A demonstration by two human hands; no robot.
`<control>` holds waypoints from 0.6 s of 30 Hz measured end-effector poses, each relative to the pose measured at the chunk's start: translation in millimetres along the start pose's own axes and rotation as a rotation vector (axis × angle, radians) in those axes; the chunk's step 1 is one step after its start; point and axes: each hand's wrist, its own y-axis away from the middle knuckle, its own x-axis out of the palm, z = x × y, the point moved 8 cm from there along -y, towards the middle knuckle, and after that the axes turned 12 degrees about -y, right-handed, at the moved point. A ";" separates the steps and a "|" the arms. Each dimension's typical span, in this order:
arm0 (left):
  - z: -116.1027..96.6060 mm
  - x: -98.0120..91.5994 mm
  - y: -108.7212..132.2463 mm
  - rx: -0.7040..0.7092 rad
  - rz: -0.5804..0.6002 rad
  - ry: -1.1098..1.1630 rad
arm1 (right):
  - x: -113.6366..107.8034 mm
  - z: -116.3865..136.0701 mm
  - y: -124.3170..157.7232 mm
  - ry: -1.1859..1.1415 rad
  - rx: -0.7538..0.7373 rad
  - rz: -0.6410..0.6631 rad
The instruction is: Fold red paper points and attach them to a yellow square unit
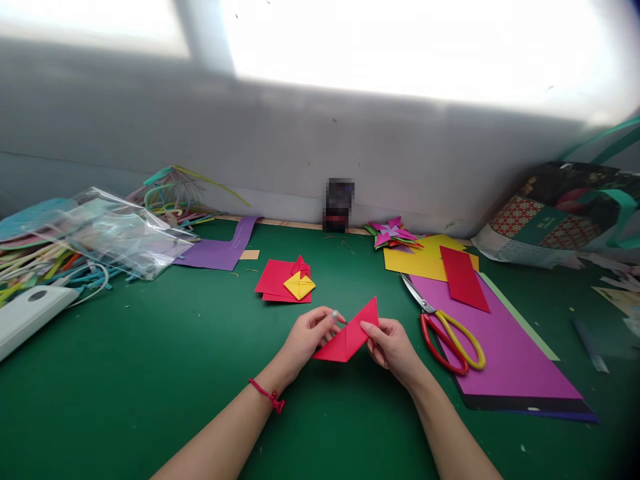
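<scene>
A folded piece of red paper (353,337) is held tilted above the green table, a crease running down its middle and one pointed corner up. My right hand (393,347) pinches its right side, thumb on the front and fingers behind. At the left part of the paper is my left hand (315,333), its fingers curled against the back edge and partly hidden by it; the thumb is lifted off the front. Just beyond the hands lie red paper squares (274,277), with a small yellow folded piece (300,285) and a small red folded piece (300,265) on top.
Right of my hands, scissors (445,330) with red and yellow handles rest on purple paper (510,353). Behind are yellow paper (413,260), a red strip (464,279), folded paper stars (393,232) and a bag (530,220). Paper strips, clear plastic (135,233) and a white device (35,317) lie left.
</scene>
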 end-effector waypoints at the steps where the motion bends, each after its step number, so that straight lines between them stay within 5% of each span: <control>1: -0.2 2.1 0.5 -0.005 0.019 -0.035 | 1.0 -0.5 0.6 0.010 0.006 0.017; 6: -2.5 8.6 1.8 0.035 0.078 -0.111 | 5.3 4.6 -0.2 0.019 -0.067 0.007; 13: -3.8 -5.7 -1.3 0.066 -0.100 0.020 | 21.9 10.2 0.9 0.077 -0.149 0.093; 18: -3.6 -1.2 -1.2 0.077 -0.060 0.023 | 11.3 18.6 -0.3 0.169 -0.267 -0.050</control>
